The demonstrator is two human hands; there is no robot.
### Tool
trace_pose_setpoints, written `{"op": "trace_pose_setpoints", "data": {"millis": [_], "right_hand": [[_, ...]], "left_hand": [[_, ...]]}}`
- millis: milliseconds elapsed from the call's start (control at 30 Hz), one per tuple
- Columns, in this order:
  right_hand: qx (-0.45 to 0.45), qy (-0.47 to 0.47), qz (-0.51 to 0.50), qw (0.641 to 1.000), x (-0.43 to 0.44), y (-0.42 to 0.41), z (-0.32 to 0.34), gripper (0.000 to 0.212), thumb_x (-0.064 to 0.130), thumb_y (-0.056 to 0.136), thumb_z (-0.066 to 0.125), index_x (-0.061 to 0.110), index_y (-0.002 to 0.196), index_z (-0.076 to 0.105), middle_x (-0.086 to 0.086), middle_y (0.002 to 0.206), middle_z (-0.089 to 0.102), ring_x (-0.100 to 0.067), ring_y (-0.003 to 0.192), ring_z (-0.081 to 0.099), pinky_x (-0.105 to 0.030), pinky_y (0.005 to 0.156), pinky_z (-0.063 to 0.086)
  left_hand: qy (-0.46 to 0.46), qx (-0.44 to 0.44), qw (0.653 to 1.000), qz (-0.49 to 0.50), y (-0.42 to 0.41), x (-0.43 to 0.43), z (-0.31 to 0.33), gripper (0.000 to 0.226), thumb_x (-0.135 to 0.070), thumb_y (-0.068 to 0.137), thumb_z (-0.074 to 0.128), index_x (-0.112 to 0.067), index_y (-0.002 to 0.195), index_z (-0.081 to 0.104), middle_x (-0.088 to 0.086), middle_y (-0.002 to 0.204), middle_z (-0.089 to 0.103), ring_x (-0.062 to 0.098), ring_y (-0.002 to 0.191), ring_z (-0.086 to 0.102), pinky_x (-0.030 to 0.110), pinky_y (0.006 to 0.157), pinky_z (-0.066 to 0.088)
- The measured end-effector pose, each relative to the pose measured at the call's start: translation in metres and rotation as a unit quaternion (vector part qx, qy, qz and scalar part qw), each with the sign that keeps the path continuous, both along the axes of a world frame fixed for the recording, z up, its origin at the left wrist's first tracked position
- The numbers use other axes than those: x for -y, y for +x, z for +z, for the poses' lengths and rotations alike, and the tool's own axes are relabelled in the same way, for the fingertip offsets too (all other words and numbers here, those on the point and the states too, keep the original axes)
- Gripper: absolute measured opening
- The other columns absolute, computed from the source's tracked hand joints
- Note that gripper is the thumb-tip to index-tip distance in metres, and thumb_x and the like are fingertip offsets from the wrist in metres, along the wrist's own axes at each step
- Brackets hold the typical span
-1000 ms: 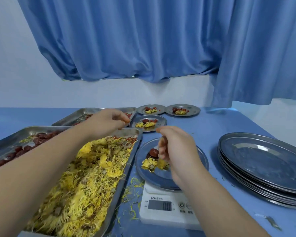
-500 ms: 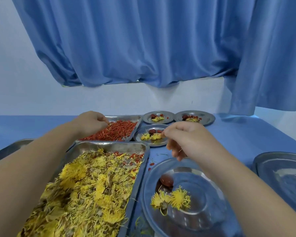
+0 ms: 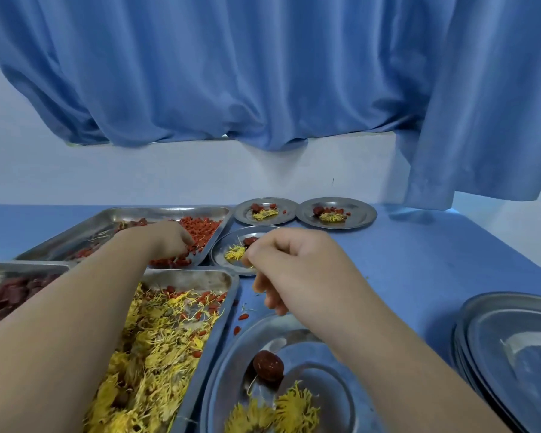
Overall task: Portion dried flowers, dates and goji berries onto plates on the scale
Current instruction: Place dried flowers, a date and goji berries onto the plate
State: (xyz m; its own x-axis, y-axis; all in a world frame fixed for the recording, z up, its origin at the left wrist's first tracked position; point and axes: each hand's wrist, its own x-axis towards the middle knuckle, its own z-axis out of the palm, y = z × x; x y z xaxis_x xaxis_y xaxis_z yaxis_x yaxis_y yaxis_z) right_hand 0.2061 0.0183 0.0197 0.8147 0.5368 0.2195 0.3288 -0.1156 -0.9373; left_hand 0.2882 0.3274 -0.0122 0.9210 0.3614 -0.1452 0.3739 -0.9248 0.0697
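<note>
Fingers (image 3: 184,244) of left hand (image 3: 161,242) dig curled into goji (image 3: 202,227) in far tray (image 3: 122,217), catch hidden; right hand (image 3: 297,267) curled, contents unclear. Pinch few, drop gently on near plate (image 3: 231,348) beside date (image 3: 267,366)

2 bare hands, left hand (image 3: 166,243) and right hand (image 3: 297,267); forearms (image 3: 75,314) bare, smooth, rounded.

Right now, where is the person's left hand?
In the head view the left hand is left of centre, down in the goji berry tray, just left of the nearest small filled plate.
</note>
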Motion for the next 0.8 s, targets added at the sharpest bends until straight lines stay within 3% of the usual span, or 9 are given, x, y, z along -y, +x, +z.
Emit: {"op": "trace_pose_setpoints", "data": {"millis": [67,167,300,400,600,733,800], "right_hand": [[0.006,-0.003,-0.006,1.000,0.001,0.002,0.000,0.016,0.019,0.085,0.049,0.011,0.081,0.063,-0.009,0.063,0.058,-0.014,0.054,0.045,-0.030,0.049,0.042],[0.021,-0.007,-0.012,1.000,0.003,0.005,0.000,0.017,0.019,0.085,0.050,0.010,0.081,0.063,-0.012,0.070,0.062,-0.010,0.053,0.048,-0.029,0.050,0.044],[0.025,-0.007,-0.011,1.000,0.004,0.005,-0.001,0.018,0.016,0.085,0.049,0.003,0.083,0.061,-0.016,0.073,0.060,-0.013,0.055,0.045,-0.030,0.051,0.042],[0.032,-0.009,-0.011,0.999,0.003,0.005,-0.001,0.019,0.016,0.085,0.049,0.002,0.083,0.061,-0.021,0.075,0.058,-0.015,0.057,0.042,-0.031,0.051,0.041],[0.040,-0.018,-0.020,0.999,0.000,0.005,-0.005,0.019,0.015,0.085,0.048,0.000,0.086,0.060,-0.025,0.079,0.055,-0.014,0.057,0.040,-0.030,0.051,0.039],[0.028,-0.023,-0.021,0.999,0.001,0.007,-0.004,0.017,0.016,0.084,0.049,0.006,0.081,0.063,-0.017,0.074,0.059,-0.012,0.054,0.044,-0.027,0.049,0.042],[0.022,-0.020,-0.021,0.999,0.002,0.008,-0.004,0.017,0.017,0.084,0.050,0.011,0.079,0.065,-0.013,0.071,0.062,-0.010,0.053,0.046,-0.024,0.047,0.044]], "left_hand": [[-0.002,-0.032,0.999,0.009,0.004,0.002,-0.010,0.046,-0.006,0.094,0.044,-0.028,0.130,0.061,0.000,0.141,0.054,0.024,0.126,0.049,0.043,0.111,0.034],[0.016,-0.055,0.998,0.005,0.006,0.008,-0.013,0.048,-0.002,0.094,0.041,-0.027,0.129,0.062,-0.002,0.132,0.060,0.021,0.118,0.054,0.038,0.104,0.039],[0.041,-0.050,0.998,-0.003,0.008,0.014,-0.006,0.039,-0.004,0.092,0.046,-0.023,0.116,0.071,-0.008,0.090,0.064,0.013,0.082,0.059,0.026,0.069,0.044],[0.050,-0.050,0.998,-0.001,0.006,0.015,-0.002,0.035,-0.005,0.091,0.050,-0.025,0.106,0.074,-0.004,0.085,0.067,0.015,0.072,0.062,0.023,0.054,0.044],[0.040,-0.040,0.998,-0.006,0.006,0.013,-0.003,0.030,-0.003,0.088,0.054,-0.023,0.097,0.074,-0.004,0.089,0.065,0.014,0.075,0.060,0.022,0.056,0.041],[0.009,-0.015,1.000,-0.007,0.004,0.009,-0.006,0.034,0.003,0.086,0.054,-0.029,0.082,0.068,-0.013,0.080,0.058,0.005,0.069,0.052,0.018,0.053,0.036],[-0.012,-0.012,1.000,-0.005,0.003,0.006,-0.007,0.033,0.001,0.086,0.055,-0.029,0.081,0.068,-0.011,0.085,0.061,0.005,0.074,0.053,0.020,0.060,0.039]]}}
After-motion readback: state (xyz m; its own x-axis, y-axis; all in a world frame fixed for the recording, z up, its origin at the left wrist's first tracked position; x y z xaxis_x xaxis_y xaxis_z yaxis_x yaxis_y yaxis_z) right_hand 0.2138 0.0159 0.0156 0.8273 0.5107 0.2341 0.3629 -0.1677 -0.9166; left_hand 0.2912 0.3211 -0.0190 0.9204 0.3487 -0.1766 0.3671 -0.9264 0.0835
